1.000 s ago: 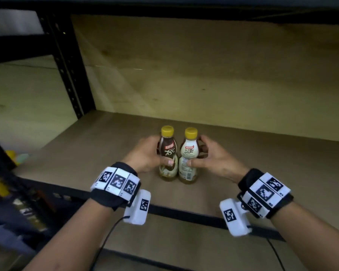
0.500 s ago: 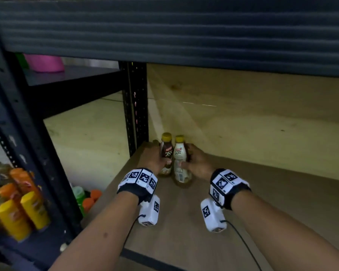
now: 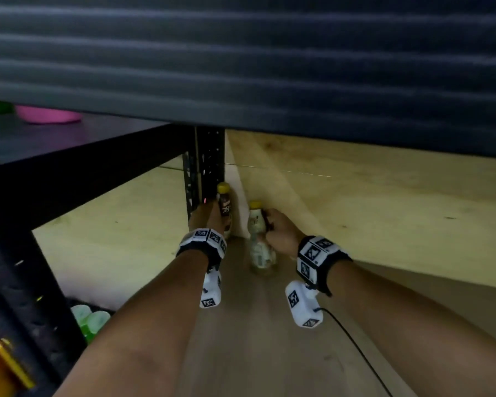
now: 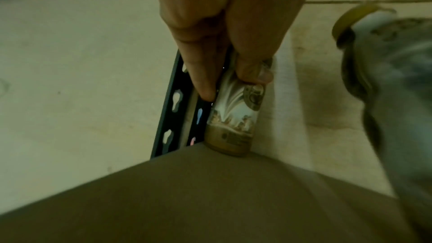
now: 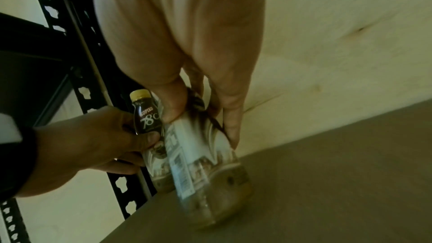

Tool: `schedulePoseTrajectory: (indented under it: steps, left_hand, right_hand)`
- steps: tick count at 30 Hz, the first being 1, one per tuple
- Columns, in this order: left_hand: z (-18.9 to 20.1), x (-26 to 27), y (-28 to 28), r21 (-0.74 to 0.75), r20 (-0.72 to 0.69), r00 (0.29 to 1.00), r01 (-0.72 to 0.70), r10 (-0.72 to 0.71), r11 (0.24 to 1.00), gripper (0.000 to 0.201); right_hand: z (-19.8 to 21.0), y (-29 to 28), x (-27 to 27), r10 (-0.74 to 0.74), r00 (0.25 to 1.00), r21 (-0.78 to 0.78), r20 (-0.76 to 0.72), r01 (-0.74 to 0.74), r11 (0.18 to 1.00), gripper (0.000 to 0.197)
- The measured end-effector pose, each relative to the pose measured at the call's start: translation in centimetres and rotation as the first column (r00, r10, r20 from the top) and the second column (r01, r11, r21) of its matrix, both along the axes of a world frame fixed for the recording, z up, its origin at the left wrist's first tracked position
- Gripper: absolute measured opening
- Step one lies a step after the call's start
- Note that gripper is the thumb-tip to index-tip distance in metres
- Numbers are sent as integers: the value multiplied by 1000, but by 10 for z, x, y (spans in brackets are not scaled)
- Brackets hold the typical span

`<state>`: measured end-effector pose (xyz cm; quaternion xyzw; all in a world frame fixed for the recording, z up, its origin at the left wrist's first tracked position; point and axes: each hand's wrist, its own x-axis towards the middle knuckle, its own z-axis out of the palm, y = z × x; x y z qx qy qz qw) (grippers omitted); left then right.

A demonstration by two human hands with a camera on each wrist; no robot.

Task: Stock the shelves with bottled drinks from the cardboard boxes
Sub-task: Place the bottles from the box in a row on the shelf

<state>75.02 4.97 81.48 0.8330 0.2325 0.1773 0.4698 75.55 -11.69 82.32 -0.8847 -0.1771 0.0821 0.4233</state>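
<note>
Two small yellow-capped coffee bottles are on the brown shelf board (image 3: 241,339). The dark-labelled bottle (image 3: 224,207) (image 4: 233,117) (image 5: 147,115) stands in the far left corner against the black upright post (image 3: 209,167). My left hand (image 3: 205,222) (image 4: 233,58) grips it round the middle. The white-labelled bottle (image 3: 258,239) (image 5: 198,163) is a little nearer and to the right, tilted, its base on the board. My right hand (image 3: 278,230) (image 5: 198,99) grips its upper part. It shows blurred at the right edge of the left wrist view (image 4: 385,80).
A dark ribbed shelf edge (image 3: 241,67) hangs low overhead. Plywood panels (image 3: 384,210) close the back. The neighbouring bay at left holds green-capped bottles (image 3: 89,319) and orange and yellow bottles (image 3: 6,365) lower down. Pink tub (image 3: 46,114) on the upper left shelf.
Both hands have carried the bottles deeper and leftward into the shelf corner. The two bottles, held side by side before, are now apart, the dark one against the post.
</note>
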Motion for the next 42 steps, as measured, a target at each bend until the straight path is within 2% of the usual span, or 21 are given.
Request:
schedulePoseTrajectory:
  steps: [1,4,7,9,10,12,14,18,20,22,24,27,29,31,34,38,42]
  left_hand:
    - [1,-4,1,-51,-2,999,-36,36,998,39]
    - [-1,-7,2,14,-11,999,-46,46,999,43]
    - [3,-5,0,17,-48,995,-88,89,996,46]
    - [9,-9,-8,26,-85,993,-82,84,996,38]
    - [8,-10,-9,90,-110,993,-23,33,996,36]
    - [-2,-6,-6,202,-200,978,102,-61,974,48]
    - [-9,-3,-3,200,-284,956,134,-74,971,60]
    - [-4,-25,-7,263,-262,958,184,-113,947,42]
    - [1,-39,-11,226,-243,962,183,-127,957,34]
    - [5,-50,-15,195,-259,958,180,-127,964,29]
    - [10,-61,-24,198,-270,948,227,-170,954,36]
    - [13,-80,-46,242,-279,927,320,-250,916,51]
    - [18,-97,-70,285,-285,913,373,-294,883,46]
    - [21,-114,-97,289,-271,902,410,-337,865,42]
    - [18,-138,-143,257,-234,875,476,-424,841,50]
    - [8,-178,-217,218,-227,791,609,-568,762,41]
    - [-8,-232,-292,185,-209,705,709,-678,680,31]
  right_hand:
    - [-2,5,4,3,1000,30,27,-4,1000,41]
    - [-6,19,7,-80,991,111,109,68,992,50]
    - [-11,26,5,-159,966,85,204,144,986,53]
    - [-11,31,5,-193,961,142,196,167,976,51]
    - [-11,34,5,-220,959,173,180,189,967,49]
    - [-13,38,6,-266,948,197,174,232,953,46]
    - [-14,39,5,-295,942,178,161,266,947,55]
    - [-12,26,-3,-245,968,188,54,232,954,78]
    - [-11,13,-11,-201,979,166,36,193,967,79]
    - [-9,-6,-22,-157,986,102,46,152,983,69]
    - [-3,-31,-38,-82,994,-11,76,83,997,62]
    - [11,-82,-68,68,995,-167,78,-54,985,56]
    - [21,-120,-88,115,990,-234,79,-94,968,52]
    - [32,-158,-108,134,988,-295,79,-105,950,50]
    - [39,-215,-135,120,988,-373,94,-76,925,48]
    - [32,-281,-177,88,991,-467,104,-29,884,45]
    - [13,-341,-231,134,990,-466,31,-104,879,44]
